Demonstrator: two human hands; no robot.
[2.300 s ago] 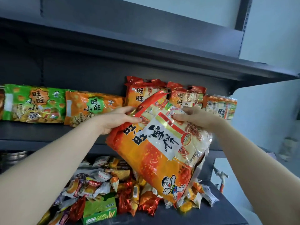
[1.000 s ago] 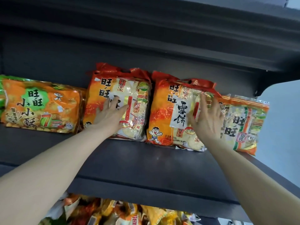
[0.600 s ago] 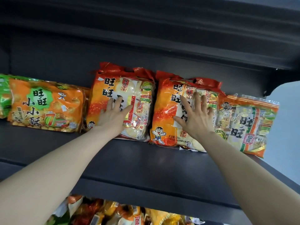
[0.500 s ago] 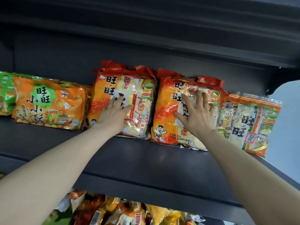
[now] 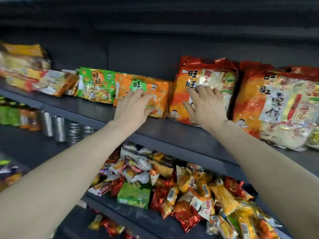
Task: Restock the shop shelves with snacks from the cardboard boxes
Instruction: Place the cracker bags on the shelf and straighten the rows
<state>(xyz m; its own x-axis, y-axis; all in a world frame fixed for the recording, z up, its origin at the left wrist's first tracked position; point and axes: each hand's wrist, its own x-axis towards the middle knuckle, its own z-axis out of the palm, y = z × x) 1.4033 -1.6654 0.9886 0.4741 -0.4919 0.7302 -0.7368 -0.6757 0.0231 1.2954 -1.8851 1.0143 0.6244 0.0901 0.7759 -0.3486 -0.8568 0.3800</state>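
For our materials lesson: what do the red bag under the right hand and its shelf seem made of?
Red bag: glossy plastic film, with a clear window; it glints and wrinkles. Shelf: probably painted metal, matte dark grey, with a thin flat front edge.

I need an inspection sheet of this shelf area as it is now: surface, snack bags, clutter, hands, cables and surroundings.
Surface: dark grey shelf, bags in a row along its back.
Job's things: green bag, orange bag, red-orange cracker bag, second cracker bag at right; cardboard boxes not in view.
Clutter: heap of small packets and a green box on the lower shelf.
Hands: left hand rests on the orange bag; right hand lies spread on the red-orange cracker bag.
Cables: nothing seen.
Surroundings: metal cans at lower left; far left blurred.
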